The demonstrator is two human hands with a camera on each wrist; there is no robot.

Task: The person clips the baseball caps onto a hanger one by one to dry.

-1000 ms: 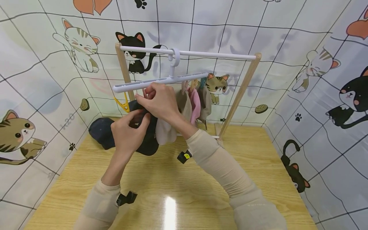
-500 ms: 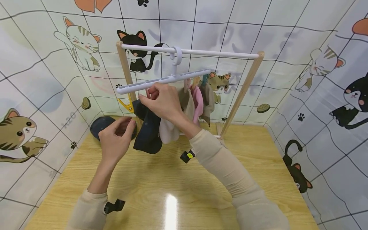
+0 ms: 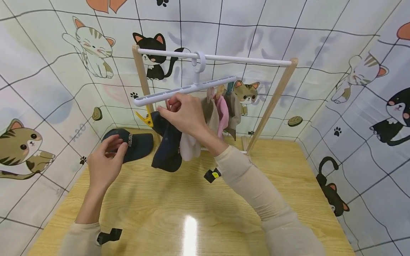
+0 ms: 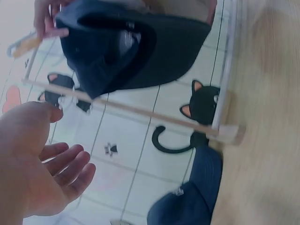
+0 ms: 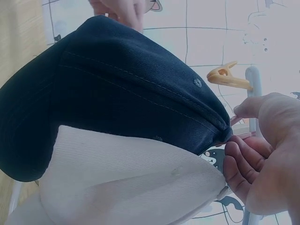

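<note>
My right hand (image 3: 187,113) pinches a pink clip (image 5: 242,136) just under the white hanger (image 3: 166,94). From that clip hangs a navy cap (image 5: 136,84), tilted with its brim down. Beside it hangs a white cap (image 5: 126,176). Farther left on the hanger is a yellow clip (image 3: 147,120) with nothing in it. My left hand (image 3: 105,163) is in the air with fingers loosely bent, holding nothing. In the head view it overlaps a second navy cap (image 3: 141,146), lettered on the front, which lies on the table; whether they touch I cannot tell.
The hanger hooks over the white bar (image 3: 246,60) of a wooden-legged rack (image 3: 275,96). Beige (image 3: 209,110), pink (image 3: 223,115) and brown (image 3: 235,113) caps or cloths hang at its right part. The wooden table (image 3: 256,170) meets cat-printed walls (image 3: 346,106).
My left hand has let go of the hanging navy cap and moved left and a little down, to the cap on the table. My right hand has stayed at the pink clip.
</note>
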